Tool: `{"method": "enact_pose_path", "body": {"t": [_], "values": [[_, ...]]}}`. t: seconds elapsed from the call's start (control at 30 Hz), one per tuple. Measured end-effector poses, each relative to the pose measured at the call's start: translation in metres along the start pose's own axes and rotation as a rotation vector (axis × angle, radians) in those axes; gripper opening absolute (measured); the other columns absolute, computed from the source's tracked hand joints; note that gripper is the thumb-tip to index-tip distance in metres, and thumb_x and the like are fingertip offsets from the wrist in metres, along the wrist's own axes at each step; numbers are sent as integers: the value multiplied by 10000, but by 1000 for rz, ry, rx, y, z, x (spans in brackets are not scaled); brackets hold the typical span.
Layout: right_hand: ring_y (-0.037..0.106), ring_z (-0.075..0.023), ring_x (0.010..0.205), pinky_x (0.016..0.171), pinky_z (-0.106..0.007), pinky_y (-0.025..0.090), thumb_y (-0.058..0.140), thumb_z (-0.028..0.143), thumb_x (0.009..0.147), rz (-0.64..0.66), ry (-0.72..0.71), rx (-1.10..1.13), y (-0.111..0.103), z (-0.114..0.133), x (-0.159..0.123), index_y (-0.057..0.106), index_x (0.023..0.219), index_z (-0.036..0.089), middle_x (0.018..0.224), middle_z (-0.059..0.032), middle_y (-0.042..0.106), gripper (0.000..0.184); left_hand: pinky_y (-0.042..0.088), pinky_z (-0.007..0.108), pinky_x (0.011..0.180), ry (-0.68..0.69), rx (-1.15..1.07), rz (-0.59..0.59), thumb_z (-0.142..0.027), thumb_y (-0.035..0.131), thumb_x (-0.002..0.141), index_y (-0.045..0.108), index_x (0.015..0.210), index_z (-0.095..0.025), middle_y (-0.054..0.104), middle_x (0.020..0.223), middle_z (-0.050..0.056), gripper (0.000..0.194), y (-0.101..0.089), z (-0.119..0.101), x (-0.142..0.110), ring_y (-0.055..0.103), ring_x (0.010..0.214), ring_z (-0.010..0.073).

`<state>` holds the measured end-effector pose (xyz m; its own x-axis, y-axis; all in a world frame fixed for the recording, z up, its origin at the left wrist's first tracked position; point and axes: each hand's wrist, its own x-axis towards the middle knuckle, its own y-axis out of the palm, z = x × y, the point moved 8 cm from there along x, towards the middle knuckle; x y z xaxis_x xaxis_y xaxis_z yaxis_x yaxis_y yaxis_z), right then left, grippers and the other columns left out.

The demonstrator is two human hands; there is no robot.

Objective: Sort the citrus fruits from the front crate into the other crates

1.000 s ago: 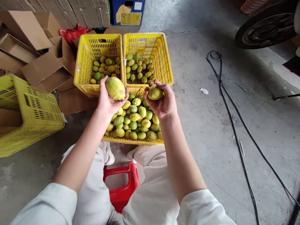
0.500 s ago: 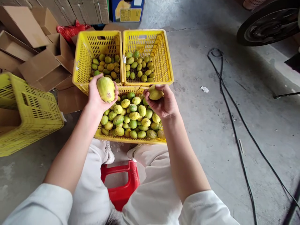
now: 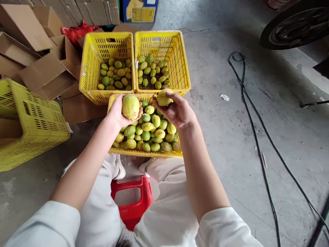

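Left hand (image 3: 117, 112) moved inward, holding fruit (image 3: 130, 107) above the well-filled front crate (image 3: 144, 154).

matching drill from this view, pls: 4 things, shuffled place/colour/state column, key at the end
Column one:
1. left hand
2. front crate
3. stool
4. cable

Column two:
A. on the floor, looped at its far end
B. wrapped around a single fruit
C. red
D. yellow, heaped with many fruits

Pairs: 1-B, 2-D, 3-C, 4-A
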<state>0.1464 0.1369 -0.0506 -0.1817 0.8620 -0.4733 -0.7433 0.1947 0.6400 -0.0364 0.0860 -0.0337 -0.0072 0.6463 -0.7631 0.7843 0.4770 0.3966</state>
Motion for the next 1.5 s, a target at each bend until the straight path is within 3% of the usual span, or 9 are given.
{"method": "enact_pose_path", "body": {"t": [0.13,0.33,0.53,0.67,0.93,1.13,1.27,1.4,1.5], "values": [[804,-204,885,640,-285,735,908,377,952,-9,14,4,-2,-3,1,681,1020,316,905,28,760,245,690,415,740,39,-17,-32,-597,811,892,747,970,-320,784,873,66,296,-1,-8,-5,833,931,335],[758,-187,737,496,-242,640,909,468,936,18,13,10,5,-1,2,645,946,306,826,21,725,311,703,408,794,30,-34,-32,-549,755,961,739,986,-284,720,760,38,266,6,-4,-6,837,860,307],[846,-285,1020,749,-413,783,836,390,915,18,-32,72,12,-2,0,666,1029,308,948,-17,812,221,713,387,762,72,-46,36,-461,722,967,770,1138,-278,761,769,14,255,19,-5,-14,838,822,277],[835,-274,1117,892,-443,784,894,340,874,46,-46,4,14,-7,1,656,1040,332,1028,8,818,289,706,379,736,72,-49,103,-436,659,1005,803,1202,-242,826,871,66,312,30,-4,-22,858,860,286],[744,-181,897,796,-292,690,893,265,852,83,-40,-70,22,-6,-8,666,965,305,911,56,769,257,682,356,673,74,-48,167,-521,610,1048,813,1203,-222,835,884,99,394,37,2,-21,872,914,317],[802,-291,1086,984,-478,719,902,509,855,80,9,-73,27,-14,-4,698,1025,316,881,20,791,328,690,377,661,31,-24,109,-616,708,999,803,1161,-246,795,780,78,415,28,5,-12,859,853,326],[807,-318,1184,1003,-521,727,777,477,882,132,19,-27,29,-15,0,710,1069,312,939,-2,827,259,704,379,682,31,-59,61,-643,723,1005,800,1160,-236,800,780,76,443,22,3,-10,859,850,317],[812,-256,1015,956,-453,743,761,371,893,116,47,-22,26,-18,1,708,1072,298,952,15,830,200,712,378,727,41,-71,79,-587,621,1076,797,1161,-234,833,860,82,403,26,1,-16,884,929,314],[795,-209,892,832,-368,739,831,423,920,86,15,-35,22,-16,3,702,1074,303,929,35,804,234,688,348,731,54,-31,100,-560,624,1073,791,1113,-230,829,854,75,373,31,1,-21,879,926,295]]}}
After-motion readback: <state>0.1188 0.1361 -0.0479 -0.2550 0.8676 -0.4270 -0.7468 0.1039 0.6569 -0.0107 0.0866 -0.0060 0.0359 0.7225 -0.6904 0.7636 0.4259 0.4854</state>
